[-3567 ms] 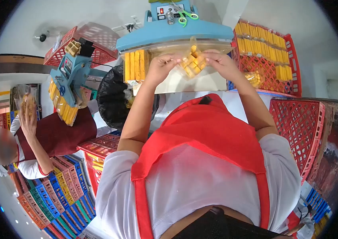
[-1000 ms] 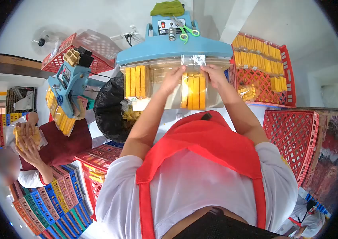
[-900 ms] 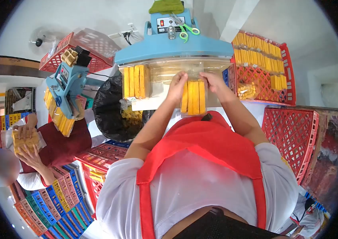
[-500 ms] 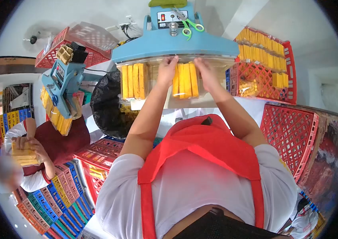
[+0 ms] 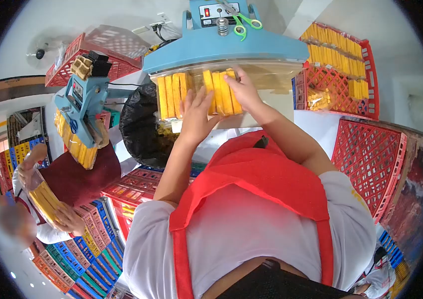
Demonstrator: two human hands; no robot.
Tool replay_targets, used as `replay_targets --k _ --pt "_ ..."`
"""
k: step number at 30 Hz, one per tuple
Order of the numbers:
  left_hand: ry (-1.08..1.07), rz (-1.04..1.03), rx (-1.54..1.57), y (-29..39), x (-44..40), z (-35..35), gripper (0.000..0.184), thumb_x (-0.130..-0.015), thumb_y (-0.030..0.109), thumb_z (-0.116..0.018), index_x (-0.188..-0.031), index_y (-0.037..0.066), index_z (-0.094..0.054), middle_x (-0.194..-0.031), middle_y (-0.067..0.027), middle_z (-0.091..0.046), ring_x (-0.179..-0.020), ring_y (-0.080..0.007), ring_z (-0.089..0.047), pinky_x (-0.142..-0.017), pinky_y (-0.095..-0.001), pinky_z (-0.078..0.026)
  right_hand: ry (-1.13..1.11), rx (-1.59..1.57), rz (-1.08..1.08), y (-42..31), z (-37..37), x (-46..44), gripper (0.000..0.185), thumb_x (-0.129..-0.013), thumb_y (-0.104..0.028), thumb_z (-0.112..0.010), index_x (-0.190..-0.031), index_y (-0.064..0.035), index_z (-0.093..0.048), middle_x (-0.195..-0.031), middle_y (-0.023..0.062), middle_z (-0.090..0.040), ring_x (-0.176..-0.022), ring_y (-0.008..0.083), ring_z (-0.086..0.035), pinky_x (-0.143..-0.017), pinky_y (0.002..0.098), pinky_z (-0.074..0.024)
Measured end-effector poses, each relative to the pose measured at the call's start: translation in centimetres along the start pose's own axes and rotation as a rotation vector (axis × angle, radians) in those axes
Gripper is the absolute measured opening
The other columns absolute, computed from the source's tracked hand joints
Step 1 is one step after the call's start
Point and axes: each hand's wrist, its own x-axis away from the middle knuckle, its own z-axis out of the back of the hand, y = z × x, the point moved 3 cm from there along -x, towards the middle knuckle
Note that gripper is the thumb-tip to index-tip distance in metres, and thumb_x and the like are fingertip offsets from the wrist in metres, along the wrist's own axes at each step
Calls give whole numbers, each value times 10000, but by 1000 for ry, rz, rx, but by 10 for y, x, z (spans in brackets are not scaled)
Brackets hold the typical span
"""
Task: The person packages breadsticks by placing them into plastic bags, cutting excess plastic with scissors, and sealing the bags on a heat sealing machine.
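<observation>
Two clear plastic packs of yellow sticks lie side by side under the front edge of a light blue bag sealer. My left hand rests over the gap between them, fingers spread, touching the left pack and the near side of the right pack. At the right pack's far right corner, my right hand has its thumb on the sticks and its fingers bent round the edge. Green-handled scissors hang on the sealer beside a metal spring.
A red crate with more yellow packs stands at the right, above another red crate. A black bag-lined bin is at the left. Beyond it, a co-worker holds a pack near a second blue sealer.
The right pack has shifted left against the left pack and tilted slightly. My left hand has come nearer and opened out; my right hand has moved left onto the pack. The co-worker's pack has turned.
</observation>
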Motion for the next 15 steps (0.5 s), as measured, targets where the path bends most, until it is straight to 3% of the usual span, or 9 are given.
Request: replay_targets --k 10,12,15 --pt "17 -34 -138 -32 6 0 627 -646 253 -674 -1207 122 -426 -1313 -60 -328 -1226 -324 -219 -963 -529 -112 82 -22 54 3 -35 2 524 -796 -148 -546 -1221 41 -306 -1024 146 -520 -893 171 -521 -743 277 -438" --pt "29 -72 -155 -33 6 -3 642 -645 255 -677 -1216 120 -417 -1305 -67 -342 -1221 -335 -227 -967 -509 -125 128 2 48 0 -13 8 531 -793 -160 -553 -1218 40 -304 -1019 145 -519 -878 175 -525 -740 278 -440" --pt "6 -83 -139 -29 5 -1 655 -640 247 -682 -1222 118 -410 -1295 -95 -352 -1213 -349 -235 -974 -491 -132 113 23 184 -34 24 25 440 -785 -184 -570 -1123 56 -424 -908 110 -561 -757 155 -540 -678 268 -449"
